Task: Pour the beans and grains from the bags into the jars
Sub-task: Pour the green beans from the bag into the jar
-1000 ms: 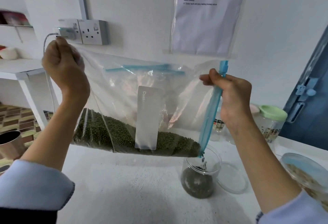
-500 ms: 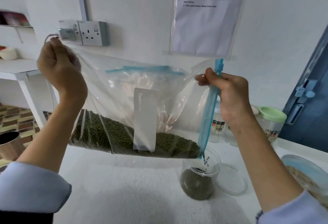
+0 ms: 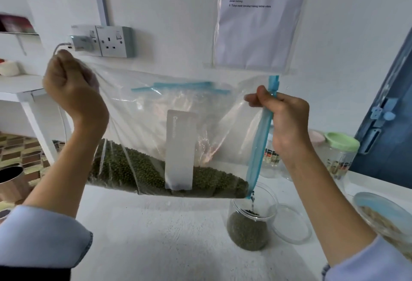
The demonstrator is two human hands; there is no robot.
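A large clear plastic zip bag (image 3: 178, 129), thin and crinkled, with a blue zip strip and a white rectangular label on its face, hangs stretched above the white, rough-textured tabletop (image 3: 156, 236). Small round green beans (image 3: 142, 169) fill its lower part. The left hand (image 3: 71, 87) is raised with fingers curled into a fist, gripping the bag's upper left corner. The right hand (image 3: 281, 120) pinches the blue zip edge, which runs down to the bag's low right corner. There a thin stream of beans falls into a clear round jar (image 3: 249, 225), partly filled, standing on the tabletop directly beneath. A clear round lid (image 3: 294, 227) lies just beside the jar. A green-lidded jar (image 3: 338, 156) stands behind the right wrist, its label blurred. At the right edge another bag (image 3: 383, 220) is cut off.
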